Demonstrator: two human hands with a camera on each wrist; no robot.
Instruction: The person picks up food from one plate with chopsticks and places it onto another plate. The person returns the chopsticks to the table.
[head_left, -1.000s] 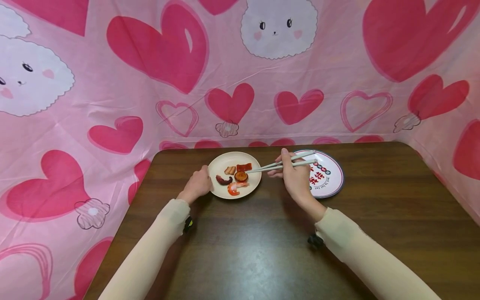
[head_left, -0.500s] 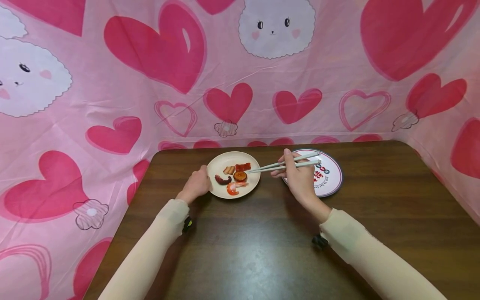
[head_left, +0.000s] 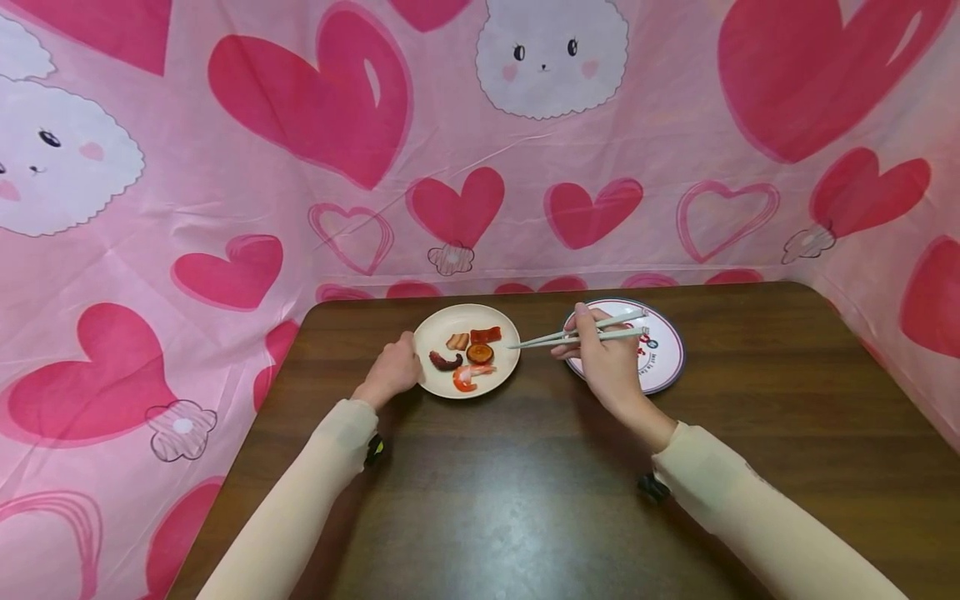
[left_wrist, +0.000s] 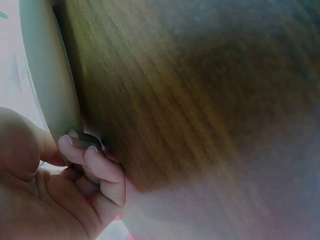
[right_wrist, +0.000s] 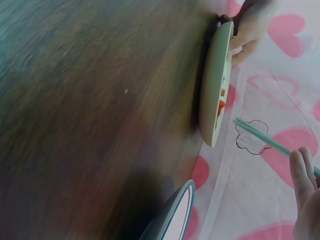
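Note:
At the left rim of a cream plate [head_left: 435, 329] my left hand [head_left: 392, 367] holds on; in the left wrist view its fingers [left_wrist: 107, 172] curl in at the plate's edge [left_wrist: 47, 65]. My right hand [head_left: 611, 362] grips a pair of pale green chopsticks [head_left: 542, 340]. Their tips, close together with nothing between them, overlap the plate's right side, and in the right wrist view they stand apart from it. On the plate lie a mushroom cap [head_left: 480, 354], a shrimp [head_left: 467, 379], a dark red tentacle piece [head_left: 446, 362], a glossy red-brown slab [head_left: 486, 335] and a small tan ridged piece [head_left: 457, 342].
A white plate [head_left: 663, 367] with a blue rim and red lettering stands on the right, partly behind my right hand. Both plates sit on a dark wooden table [head_left: 480, 500]. A pink heart-patterned cloth [head_left: 517, 150] hangs around the back and sides.
My right hand has drawn back to the right, taking the chopstick tips from beside the mushroom to the plate's right side. The left hand and food stay in place.

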